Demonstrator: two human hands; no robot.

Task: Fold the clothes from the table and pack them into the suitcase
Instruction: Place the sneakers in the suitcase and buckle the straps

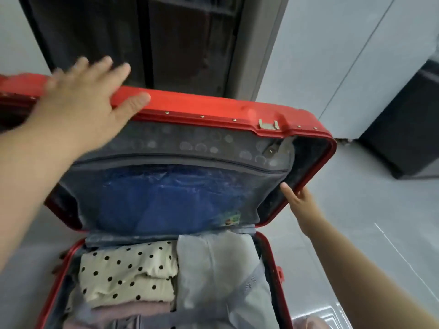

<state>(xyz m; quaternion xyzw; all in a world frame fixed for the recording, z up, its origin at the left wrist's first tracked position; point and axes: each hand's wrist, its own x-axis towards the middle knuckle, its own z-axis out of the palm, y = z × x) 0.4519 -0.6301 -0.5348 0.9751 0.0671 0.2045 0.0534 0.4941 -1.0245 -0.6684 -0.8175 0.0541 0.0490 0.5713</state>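
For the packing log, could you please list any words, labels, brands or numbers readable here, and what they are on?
No text can be read.
Small green and yellow label on the blue packet behind the mesh of the suitcase lid: too blurred to read.
On the polka-dot garment: no lettering shows.

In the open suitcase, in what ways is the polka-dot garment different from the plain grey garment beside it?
The polka-dot garment is cream with black dots; the grey garment is plain. The polka-dot garment lies left, the grey garment right. The polka-dot garment shows stacked folds; the grey garment looks smoother and longer. Both lie folded inside the red suitcase.
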